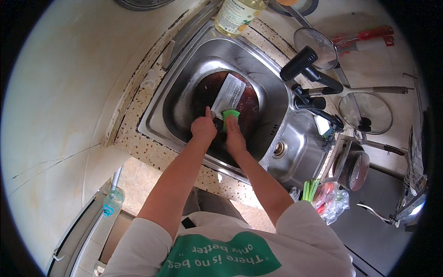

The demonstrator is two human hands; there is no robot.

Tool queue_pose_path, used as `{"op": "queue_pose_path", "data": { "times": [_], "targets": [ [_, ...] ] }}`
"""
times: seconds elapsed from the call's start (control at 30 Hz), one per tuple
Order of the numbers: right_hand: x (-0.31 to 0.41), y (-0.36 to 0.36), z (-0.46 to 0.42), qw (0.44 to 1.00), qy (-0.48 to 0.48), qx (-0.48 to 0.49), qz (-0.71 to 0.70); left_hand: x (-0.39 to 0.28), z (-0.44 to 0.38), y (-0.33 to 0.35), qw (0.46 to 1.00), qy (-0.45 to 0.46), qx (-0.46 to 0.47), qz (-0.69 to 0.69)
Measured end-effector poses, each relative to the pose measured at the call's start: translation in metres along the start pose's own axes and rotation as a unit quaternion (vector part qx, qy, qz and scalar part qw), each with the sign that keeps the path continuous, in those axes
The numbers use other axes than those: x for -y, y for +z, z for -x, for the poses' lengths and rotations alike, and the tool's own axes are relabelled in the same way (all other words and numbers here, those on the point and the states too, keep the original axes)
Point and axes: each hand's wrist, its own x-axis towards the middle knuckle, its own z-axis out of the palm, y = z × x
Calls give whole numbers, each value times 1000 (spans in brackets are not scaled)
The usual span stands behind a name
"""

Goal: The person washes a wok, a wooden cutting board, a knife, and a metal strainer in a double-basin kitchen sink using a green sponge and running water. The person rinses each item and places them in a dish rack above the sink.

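My left hand (204, 128) grips a broad-bladed kitchen cleaver by its dark handle, which is mostly covered by the fingers. The cleaver's wide metal blade (231, 90) points away from me and bears writing. In my right hand (236, 138) is a green sponge (231, 113), pressed against the lower part of the blade near the handle. Both hands are inside the large stainless steel sink basin (180, 90). Beneath the blade lies a dark, round, reddish-brown object (251, 100); whether it is a board or a pan, I cannot tell.
A black faucet (299, 64) stands right of the basin, beside a smaller basin with a drain (279, 149). A bottle of yellow liquid (237, 17) stands at the far rim. Strainer (316, 48), glass lid (365, 112) and whisk (346, 39) line the right. Scallions (309, 189) lie near my right elbow.
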Motion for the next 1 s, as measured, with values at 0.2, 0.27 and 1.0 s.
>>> {"op": "queue_pose_path", "data": {
  "times": [0.2,0.27,1.0],
  "targets": [
    [-2,-16,-6,989,107,21,105,4,6,-14,995,12,-94,11],
    [-4,-18,-12,990,94,-9,103,6,12,-21,982,35,-180,37],
    [-11,-38,-97,987,97,-18,-124,-4,3,5,963,120,-215,-107]
  ]
}}
